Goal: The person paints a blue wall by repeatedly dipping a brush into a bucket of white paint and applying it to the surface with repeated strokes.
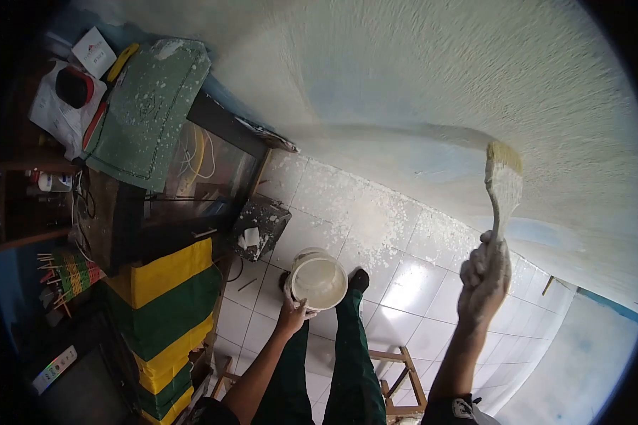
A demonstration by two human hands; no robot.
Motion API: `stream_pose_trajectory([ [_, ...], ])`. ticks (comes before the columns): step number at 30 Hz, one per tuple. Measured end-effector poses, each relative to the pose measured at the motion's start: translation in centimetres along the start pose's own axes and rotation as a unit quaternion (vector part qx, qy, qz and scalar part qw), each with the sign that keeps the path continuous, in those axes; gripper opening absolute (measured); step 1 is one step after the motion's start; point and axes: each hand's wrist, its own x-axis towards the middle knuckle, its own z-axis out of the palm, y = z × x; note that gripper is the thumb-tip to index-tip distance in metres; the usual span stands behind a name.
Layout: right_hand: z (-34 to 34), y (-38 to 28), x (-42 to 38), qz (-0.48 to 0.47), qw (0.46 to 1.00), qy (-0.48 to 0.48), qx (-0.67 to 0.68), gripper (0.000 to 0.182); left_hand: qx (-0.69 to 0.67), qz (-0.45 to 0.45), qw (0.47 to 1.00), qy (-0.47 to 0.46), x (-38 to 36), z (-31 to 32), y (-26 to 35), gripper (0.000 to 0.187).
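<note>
A white bucket [319, 282] with pale, thick paint inside is held by its rim in my left hand [294, 312], above the tiled floor. My right hand [483, 280], smeared with paint, is wrapped round the handle of a wide brush [504, 184]. The brush points upward, its yellowish bristles against or close to the wall [418, 71]; whether they touch is not clear. The wall is coated in streaky whitish paint with bluish patches.
Paint spatters cover the floor tiles [376, 219] by the wall. A speckled black box [262, 225] stands near a cabinet with a green cover [149, 113]. Left lies a yellow-green striped cloth [170, 297]. A wooden stool [407, 375] stands behind my legs.
</note>
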Motion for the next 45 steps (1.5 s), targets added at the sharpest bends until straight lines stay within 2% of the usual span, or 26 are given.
stream_pose_trajectory([
  [2,0.7,3.0,0.4,0.033,0.999,0.012,0.029,0.026,0.005,-0.007,1.000,0.009,-0.3,-0.3,-0.1,0.062],
  [4,0.5,9.1,1.4,0.082,0.993,0.021,0.076,0.027,0.014,-0.007,1.000,0.018,-0.6,-0.7,0.0,0.062],
  [6,0.1,16.8,2.1,0.116,0.993,0.026,0.030,0.026,-0.011,-0.005,1.000,0.019,-0.7,-1.3,-0.7,0.062],
  [9,-2.0,28.2,5.2,0.213,0.977,0.023,0.003,0.026,-0.014,-0.009,0.999,0.033,-0.9,-2.2,-1.5,0.063],
  [11,-2.6,33.4,9.0,0.311,0.949,0.048,0.011,0.024,-0.016,-0.025,0.999,0.043,-0.8,-2.8,-1.9,0.065],
  [13,-3.1,36.2,12.5,0.342,0.938,0.044,-0.033,0.023,-0.007,-0.012,0.998,0.055,-0.6,-2.8,-1.8,0.066],
  [15,-2.6,35.8,14.8,0.317,0.947,0.027,-0.028,0.023,-0.017,-0.017,0.998,0.055,-1.1,-2.6,-1.6,0.066],
  [16,-1.7,34.3,15.5,0.288,0.957,0.027,-0.027,0.023,-0.034,-0.025,0.998,0.051,-1.2,-2.3,-1.1,0.066],
  [20,0.5,27.1,16.2,0.274,0.961,0.006,-0.027,0.022,-0.030,-0.005,0.999,0.043,-0.8,-1.5,-1.3,0.067],
  [24,1.8,15.7,10.8,0.229,0.973,-0.019,-0.029,0.021,-0.036,-0.012,0.999,0.016,-1.2,-0.4,-0.4,0.067],
  [27,3.3,7.3,5.3,0.151,0.988,-0.040,0.011,0.025,-0.033,-0.013,0.999,0.003,-1.0,-0.5,-0.8,0.067],
  [31,3.7,3.2,0.3,0.055,0.997,-0.052,0.013,0.027,-0.021,0.003,1.000,-0.006,-1.1,-0.5,-0.4,0.067],
  [34,3.6,6.8,-0.1,0.064,0.996,-0.025,0.063,0.024,-0.020,-0.005,1.000,-0.013,-0.9,-1.6,-1.4,0.067],
  [36,2.8,12.6,0.7,0.130,0.986,0.006,0.101,0.022,-0.018,-0.019,1.000,-0.006,-0.9,-2.2,-1.3,0.068],
  [38,1.6,19.6,1.7,0.164,0.985,0.020,0.051,0.023,-0.028,-0.042,0.999,0.013,-1.5,-2.1,-0.2,0.068],
  [42,-1.8,33.9,7.1,0.264,0.964,0.011,-0.019,0.027,-0.029,-0.025,0.999,0.034,-1.5,-2.9,-0.4,0.068],
  [44,-1.8,35.7,10.5,0.299,0.953,-0.015,-0.057,0.023,-0.029,-0.037,0.998,0.041,-1.4,-3.4,-0.8,0.068],
  [45,-1.0,35.7,12.0,0.304,0.952,-0.012,-0.031,0.022,-0.030,-0.040,0.997,0.053,-1.4,-3.4,-0.7,0.068],
])
